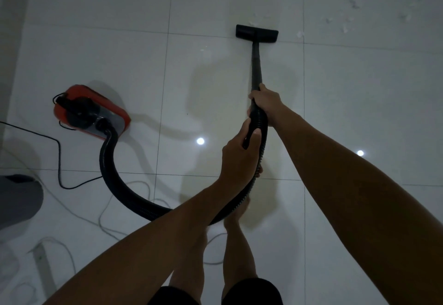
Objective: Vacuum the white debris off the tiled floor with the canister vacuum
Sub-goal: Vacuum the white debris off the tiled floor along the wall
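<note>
A red and black canister vacuum (90, 112) sits on the tiled floor (359, 88) at the left. Its black ribbed hose (115, 180) loops down and round to the wand (256, 64). The flat black floor nozzle (257, 31) rests on the tiles ahead of me. My right hand (267, 103) grips the wand where it joins the hose. My left hand (239, 156) grips the hose just below it. White debris (345, 27) lies scattered on the tiles to the upper right of the nozzle, with a few faint bits just beyond it.
A black power cord (58, 156) runs from the left edge across the floor. White cables (105, 223) lie looped at the lower left, near a grey object (19, 199). My bare legs and feet (236, 218) stand below the hose. Two ceiling lights reflect in the tiles.
</note>
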